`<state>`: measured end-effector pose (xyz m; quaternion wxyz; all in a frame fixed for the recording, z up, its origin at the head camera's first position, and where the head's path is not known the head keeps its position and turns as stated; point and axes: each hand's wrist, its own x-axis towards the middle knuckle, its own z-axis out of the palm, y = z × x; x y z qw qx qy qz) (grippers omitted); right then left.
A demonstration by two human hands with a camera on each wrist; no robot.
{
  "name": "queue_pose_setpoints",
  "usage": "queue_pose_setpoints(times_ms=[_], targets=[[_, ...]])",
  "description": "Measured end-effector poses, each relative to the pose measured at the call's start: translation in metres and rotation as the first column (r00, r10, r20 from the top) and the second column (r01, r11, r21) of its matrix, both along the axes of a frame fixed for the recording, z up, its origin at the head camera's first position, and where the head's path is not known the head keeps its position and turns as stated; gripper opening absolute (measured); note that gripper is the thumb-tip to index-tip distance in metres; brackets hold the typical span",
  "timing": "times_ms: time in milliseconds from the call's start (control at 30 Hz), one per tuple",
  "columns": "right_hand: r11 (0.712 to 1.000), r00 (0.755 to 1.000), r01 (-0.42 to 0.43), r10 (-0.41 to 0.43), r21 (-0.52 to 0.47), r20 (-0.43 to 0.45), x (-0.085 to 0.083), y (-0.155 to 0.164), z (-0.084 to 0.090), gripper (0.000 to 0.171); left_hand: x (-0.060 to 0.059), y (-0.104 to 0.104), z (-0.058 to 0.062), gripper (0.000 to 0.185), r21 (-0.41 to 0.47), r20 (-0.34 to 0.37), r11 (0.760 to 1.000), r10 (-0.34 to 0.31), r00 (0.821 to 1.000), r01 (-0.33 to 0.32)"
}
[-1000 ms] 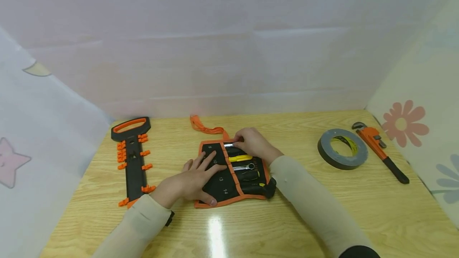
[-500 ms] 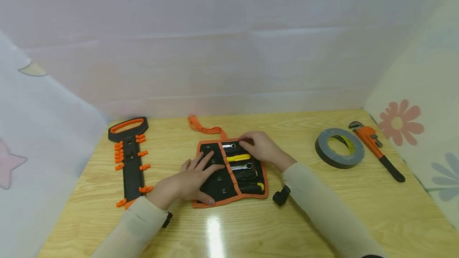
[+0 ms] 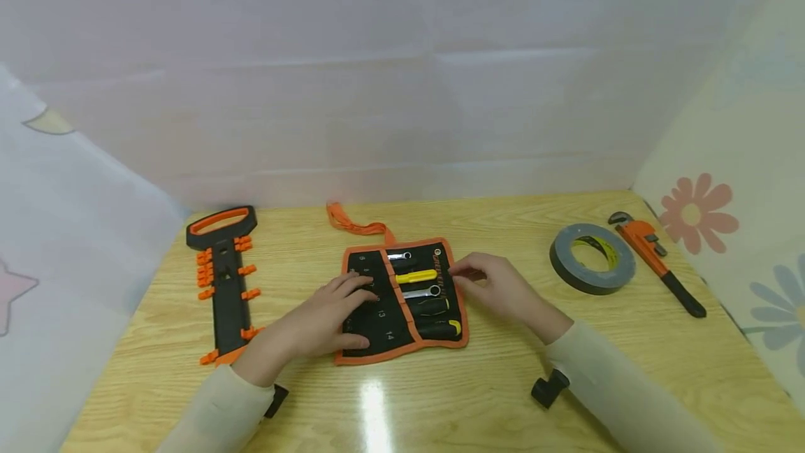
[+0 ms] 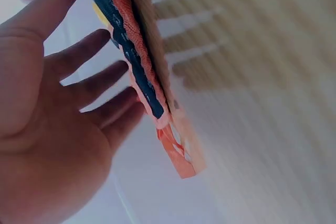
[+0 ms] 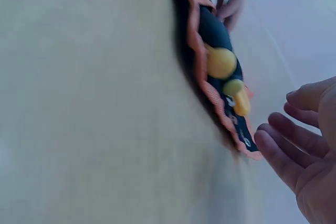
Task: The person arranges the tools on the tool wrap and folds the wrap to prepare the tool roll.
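Black fabric tool roll with orange trim on wooden counter: soft, floppy, likely heavy from wrenches; best gripped at hem. Left hand flat on pockets, fingers straight; right hand relaxed, empty, at right edge.

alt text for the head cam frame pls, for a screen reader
A person's left hand rests flat on the left half of an open black-and-orange tool roll holding wrenches on a wooden table, while the right hand sits just off its right edge. An orange-and-black wrench rack lies left; a tape roll and pipe wrench lie right.
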<state>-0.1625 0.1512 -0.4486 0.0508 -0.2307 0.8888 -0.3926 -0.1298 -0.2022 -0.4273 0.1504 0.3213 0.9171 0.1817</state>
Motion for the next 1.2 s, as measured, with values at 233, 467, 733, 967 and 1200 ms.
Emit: queue_pose_setpoints(times_ms=[233,467,733,967,1200], targets=[[0.993,0.995,-0.068,0.075,-0.099,0.068,0.032,0.008,-0.007,0.013,0.018,-0.006,0.001,0.027,0.085,-0.083,0.994,-0.056,0.995,0.063],[0.986,0.978,-0.119,0.137,-0.115,0.160,0.049,0.007,-0.010,0.017,0.029,-0.005,0.006,0.025,0.061,-0.009,0.993,-0.100,0.995,0.100],[0.987,0.976,-0.137,0.149,-0.084,0.162,0.055,0.004,-0.011,0.026,0.026,-0.003,0.001,0.012,0.055,-0.021,0.994,-0.091,0.996,0.092],[0.992,0.980,-0.115,0.122,-0.057,0.158,0.057,0.006,-0.012,0.031,0.019,-0.006,0.002,0.008,0.122,0.097,0.990,0.056,0.994,-0.068],[0.997,0.992,-0.072,0.075,-0.040,0.100,0.059,0.002,-0.011,0.034,0.017,-0.008,0.003,0.005,0.194,0.161,0.961,0.166,0.973,-0.196]])
